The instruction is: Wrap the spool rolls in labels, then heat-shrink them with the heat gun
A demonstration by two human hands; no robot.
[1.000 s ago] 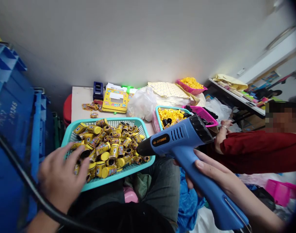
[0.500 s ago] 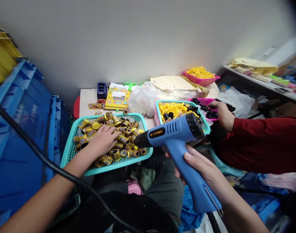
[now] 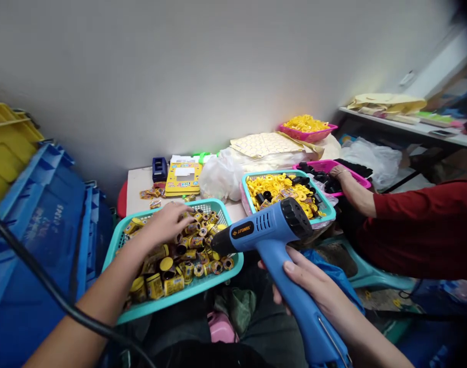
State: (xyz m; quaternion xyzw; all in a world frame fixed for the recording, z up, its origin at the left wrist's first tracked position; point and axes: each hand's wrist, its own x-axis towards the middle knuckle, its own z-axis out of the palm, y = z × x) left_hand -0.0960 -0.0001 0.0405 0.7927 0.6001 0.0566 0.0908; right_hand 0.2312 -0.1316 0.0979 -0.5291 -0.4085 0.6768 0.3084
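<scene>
My right hand point(image 3: 306, 278) is wrapped round the handle of a blue heat gun point(image 3: 281, 255), its black nozzle pointing left over the rim of a teal basket point(image 3: 176, 299). Inside that basket lie many small yellow-labelled containers point(image 3: 191, 243), some with yellow lids. My left hand point(image 3: 168, 222) reaches over the far side of the pile, palm down, fingers spread and nothing seen in them. Whether its fingertips touch the containers I cannot tell.
A second teal basket point(image 3: 325, 220) holds yellow and black parts. Beyond it, a co-worker's hand point(image 3: 343, 176) is in a pink basket point(image 3: 366, 181) of black parts. Blue crates point(image 3: 38, 245) stand at left. A black cable point(image 3: 57, 291) crosses the lower left. A plastic bag point(image 3: 220, 176) lies on the table.
My left hand has moved toward the basket's far side, and the containers in the near part have shifted. The view has tilted slightly. The heat gun stays in my right hand.
</scene>
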